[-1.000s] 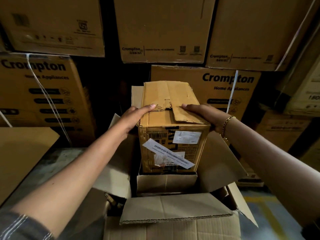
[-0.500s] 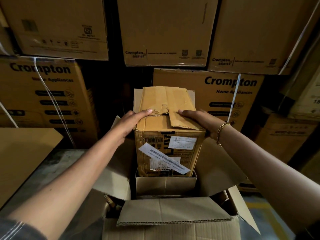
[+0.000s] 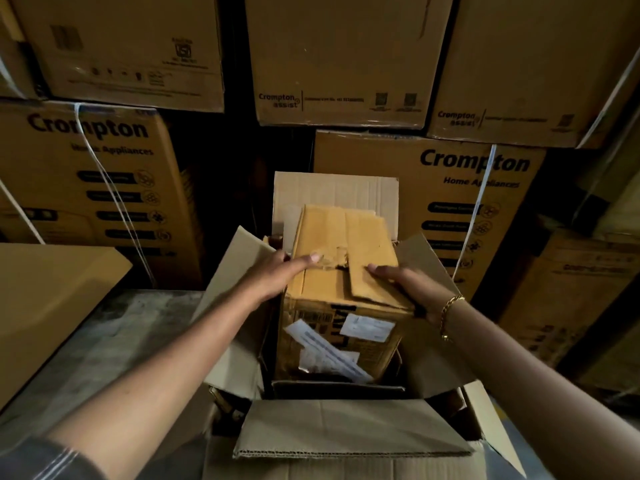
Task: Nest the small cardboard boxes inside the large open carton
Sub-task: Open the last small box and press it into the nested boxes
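Note:
A small tan cardboard box (image 3: 341,237) with white labels on its near face stands upright, its lower part inside the large open carton (image 3: 346,434). My left hand (image 3: 277,275) grips the box's top left edge, thumb lying on the lid. My right hand (image 3: 407,284), a gold bracelet at its wrist, grips the top right edge over a loose lid flap. The carton's flaps stand out around the box: back flap (image 3: 332,188), left flap (image 3: 235,292), right flap (image 3: 436,344). The carton's bottom is hidden.
Stacked printed appliance cartons (image 3: 104,174) form a wall close behind and to the right (image 3: 450,188). A flat cardboard sheet (image 3: 52,306) lies at the left. Grey concrete floor (image 3: 121,341) shows between the sheet and the carton.
The small box has gone down deeper into the large carton, both hands moving down with it. The carton's back flap now shows above the box.

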The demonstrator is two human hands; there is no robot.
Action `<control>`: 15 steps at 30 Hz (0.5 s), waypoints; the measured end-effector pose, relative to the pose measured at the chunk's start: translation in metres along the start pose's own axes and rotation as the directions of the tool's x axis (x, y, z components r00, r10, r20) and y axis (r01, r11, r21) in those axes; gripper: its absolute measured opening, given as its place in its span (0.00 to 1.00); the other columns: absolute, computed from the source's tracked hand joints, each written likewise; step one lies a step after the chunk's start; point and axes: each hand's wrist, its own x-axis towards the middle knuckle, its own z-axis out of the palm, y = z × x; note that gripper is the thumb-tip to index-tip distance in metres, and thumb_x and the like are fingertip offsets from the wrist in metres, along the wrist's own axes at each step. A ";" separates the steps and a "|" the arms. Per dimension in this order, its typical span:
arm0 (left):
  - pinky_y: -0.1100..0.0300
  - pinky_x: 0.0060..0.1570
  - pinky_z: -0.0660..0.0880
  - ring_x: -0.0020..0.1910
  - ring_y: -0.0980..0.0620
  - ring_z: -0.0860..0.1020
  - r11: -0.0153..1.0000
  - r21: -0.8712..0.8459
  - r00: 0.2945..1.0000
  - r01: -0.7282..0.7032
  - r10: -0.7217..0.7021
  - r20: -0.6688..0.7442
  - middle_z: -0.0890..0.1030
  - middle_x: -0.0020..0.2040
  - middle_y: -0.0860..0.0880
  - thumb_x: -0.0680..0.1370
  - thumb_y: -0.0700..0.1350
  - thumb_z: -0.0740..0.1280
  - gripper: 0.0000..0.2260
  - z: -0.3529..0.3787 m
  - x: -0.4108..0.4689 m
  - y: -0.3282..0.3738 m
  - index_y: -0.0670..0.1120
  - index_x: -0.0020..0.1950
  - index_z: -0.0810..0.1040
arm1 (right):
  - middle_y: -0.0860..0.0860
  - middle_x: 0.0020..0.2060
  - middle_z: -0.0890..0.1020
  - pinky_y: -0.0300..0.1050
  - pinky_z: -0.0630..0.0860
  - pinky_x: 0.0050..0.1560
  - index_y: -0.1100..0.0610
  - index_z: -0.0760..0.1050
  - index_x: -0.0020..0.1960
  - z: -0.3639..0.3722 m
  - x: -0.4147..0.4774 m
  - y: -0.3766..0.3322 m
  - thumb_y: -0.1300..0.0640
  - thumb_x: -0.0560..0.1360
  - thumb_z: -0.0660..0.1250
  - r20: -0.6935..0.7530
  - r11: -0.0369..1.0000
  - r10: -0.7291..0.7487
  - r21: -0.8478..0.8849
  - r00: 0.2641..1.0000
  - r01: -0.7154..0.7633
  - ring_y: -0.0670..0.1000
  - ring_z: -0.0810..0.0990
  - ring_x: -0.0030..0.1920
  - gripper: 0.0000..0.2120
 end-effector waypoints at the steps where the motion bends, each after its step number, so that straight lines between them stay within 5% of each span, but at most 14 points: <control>1: 0.46 0.63 0.75 0.63 0.43 0.78 0.996 0.087 1.000 0.022 -0.023 0.005 0.78 0.68 0.44 0.64 0.80 0.60 0.48 0.008 0.003 -0.013 0.49 0.75 0.69 | 0.54 0.56 0.82 0.46 0.78 0.43 0.55 0.69 0.68 0.005 0.004 0.006 0.38 0.69 0.75 -0.015 0.998 -0.030 -0.051 0.999 0.030 0.53 0.82 0.50 0.35; 4: 0.47 0.61 0.76 0.63 0.43 0.77 0.903 0.430 1.000 0.011 -0.006 -0.014 0.77 0.68 0.45 0.78 0.70 0.58 0.31 0.040 0.006 -0.051 0.51 0.74 0.68 | 0.55 0.66 0.75 0.47 0.76 0.55 0.52 0.60 0.75 0.028 0.019 0.031 0.36 0.73 0.70 -0.022 0.895 -0.149 -0.428 0.989 0.125 0.53 0.78 0.57 0.39; 7: 0.45 0.67 0.68 0.72 0.43 0.66 0.707 0.693 0.990 -0.138 0.095 0.101 0.71 0.74 0.46 0.81 0.66 0.54 0.28 0.062 -0.003 -0.080 0.55 0.78 0.62 | 0.55 0.74 0.66 0.57 0.73 0.65 0.53 0.58 0.77 0.048 0.035 0.060 0.32 0.76 0.61 0.044 0.562 -0.146 -0.818 0.988 0.120 0.61 0.71 0.68 0.39; 9: 0.43 0.69 0.61 0.74 0.43 0.61 0.549 0.804 0.972 -0.228 0.171 0.159 0.69 0.75 0.47 0.82 0.65 0.51 0.28 0.070 -0.009 -0.092 0.55 0.79 0.60 | 0.51 0.79 0.56 0.60 0.69 0.68 0.53 0.60 0.77 0.055 0.036 0.077 0.34 0.78 0.58 0.032 0.370 -0.143 -0.925 0.989 0.083 0.61 0.62 0.74 0.35; 11: 0.42 0.69 0.57 0.76 0.43 0.59 0.506 0.830 0.969 -0.235 0.195 0.155 0.68 0.76 0.47 0.82 0.65 0.49 0.29 0.080 -0.014 -0.094 0.55 0.81 0.57 | 0.50 0.81 0.48 0.59 0.63 0.70 0.52 0.59 0.79 0.054 0.039 0.094 0.33 0.79 0.54 -0.005 0.216 -0.191 -0.976 0.982 0.037 0.60 0.56 0.76 0.35; 15: 0.38 0.73 0.51 0.80 0.43 0.52 0.484 0.848 0.972 -0.216 0.188 0.140 0.62 0.80 0.47 0.83 0.65 0.49 0.30 0.097 -0.010 -0.083 0.53 0.82 0.56 | 0.50 0.81 0.41 0.61 0.54 0.73 0.51 0.56 0.80 0.044 0.044 0.104 0.32 0.79 0.51 -0.018 0.171 -0.174 -0.985 0.985 0.012 0.61 0.46 0.79 0.36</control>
